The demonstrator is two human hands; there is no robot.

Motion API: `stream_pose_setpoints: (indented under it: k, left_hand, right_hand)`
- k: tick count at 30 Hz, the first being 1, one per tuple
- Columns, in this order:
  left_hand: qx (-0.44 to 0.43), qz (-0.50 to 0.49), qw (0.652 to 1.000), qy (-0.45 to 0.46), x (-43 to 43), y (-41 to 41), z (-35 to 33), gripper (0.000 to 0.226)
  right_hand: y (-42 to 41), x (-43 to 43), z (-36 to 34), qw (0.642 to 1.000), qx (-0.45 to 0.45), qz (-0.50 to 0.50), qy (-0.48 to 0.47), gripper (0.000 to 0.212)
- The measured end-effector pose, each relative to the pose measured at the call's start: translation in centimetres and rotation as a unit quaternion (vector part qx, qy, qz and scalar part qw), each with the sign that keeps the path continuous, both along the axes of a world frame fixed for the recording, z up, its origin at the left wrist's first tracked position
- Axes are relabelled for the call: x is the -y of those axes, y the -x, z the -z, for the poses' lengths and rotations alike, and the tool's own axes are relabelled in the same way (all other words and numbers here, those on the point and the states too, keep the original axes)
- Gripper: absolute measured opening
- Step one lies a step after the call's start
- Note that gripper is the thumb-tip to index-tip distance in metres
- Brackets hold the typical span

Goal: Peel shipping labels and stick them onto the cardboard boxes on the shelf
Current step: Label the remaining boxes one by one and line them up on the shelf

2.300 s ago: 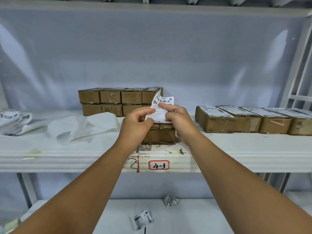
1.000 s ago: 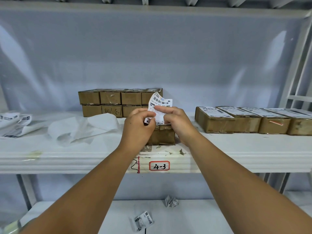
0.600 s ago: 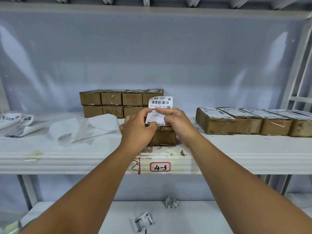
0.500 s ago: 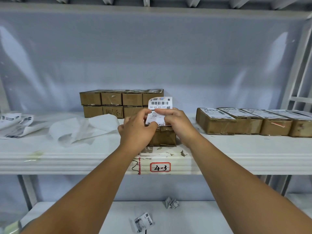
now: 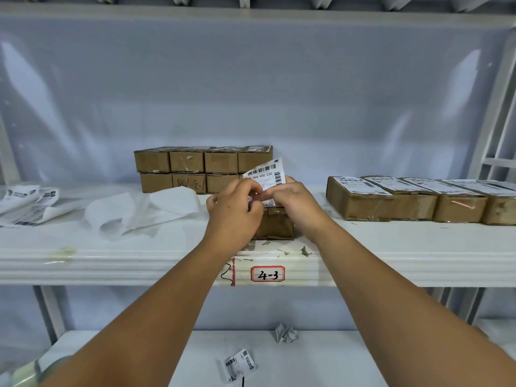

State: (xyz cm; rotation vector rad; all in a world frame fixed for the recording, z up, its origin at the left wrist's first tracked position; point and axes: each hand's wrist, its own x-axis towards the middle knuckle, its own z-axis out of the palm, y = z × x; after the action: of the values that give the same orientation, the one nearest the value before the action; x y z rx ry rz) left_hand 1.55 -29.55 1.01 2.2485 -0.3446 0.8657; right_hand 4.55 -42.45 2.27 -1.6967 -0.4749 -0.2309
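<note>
**Head view.** Both hands work in front of the upper shelf (image 5: 391,247). The left hand (image 5: 233,210) and the right hand (image 5: 296,203) each pinch the lower edge of one shipping label (image 5: 266,174) between thumb and fingertips. The label is held in the air, printed side to the camera, just above a lone cardboard box (image 5: 275,224) at the shelf front. How far the label has come off its backing is hidden by the fingers.

Behind stands a two-high stack of boxes (image 5: 203,169). At the right is a row of boxes already labelled (image 5: 405,199). At the left lie loose backing paper (image 5: 145,210) and further label sheets (image 5: 25,202). The shelf edge bears a tag marked "4-3" (image 5: 267,274). On the lower shelf are a crumpled wad (image 5: 286,333) and a fallen label (image 5: 238,365).

*Risks, as judged.*
- The freed adhesive may fold onto itself or cling to the fingertips, because both pinches sit close together on one edge.
- A hard pull could tear the paper at the pinched edge.
- A label brought down tilted may land skew or creased on the box.

*Change.* Half a second ago the label stood upright and square to the camera. Now it is tilted, its top edge sloping up to the right. The fingertips have closed in on its lower edge.
</note>
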Motion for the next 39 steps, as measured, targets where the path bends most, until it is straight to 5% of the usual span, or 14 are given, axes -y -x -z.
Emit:
stream_pose_setpoints:
  k: [6,9,16,30,39]
  left_hand:
    - [-0.017,0.012,1.000,0.022,0.0,0.2,-0.1,0.027]
    - [-0.013,0.006,1.000,0.019,0.1,0.3,-0.1,0.027]
    - [0.004,0.021,0.998,0.062,-0.1,-0.1,0.2,0.027]
    - [-0.016,0.023,0.997,0.069,-0.2,0.1,0.1,0.027]
    - [-0.032,0.055,0.990,0.123,-0.3,0.4,-0.1,0.027]
  right_hand:
    - [0.6,-0.2,0.0,0.997,0.019,0.065,0.044,0.036]
    - [0.8,0.0,0.0,0.994,0.018,0.097,0.055,0.025]
    - [0.1,0.7,-0.1,0.989,-0.063,0.133,-0.010,0.016]
    - [-1.5,1.0,0.7,0.970,-0.112,0.188,-0.107,0.039]
    - [-1.1,1.0,0.3,0.968,-0.094,0.167,-0.160,0.020]
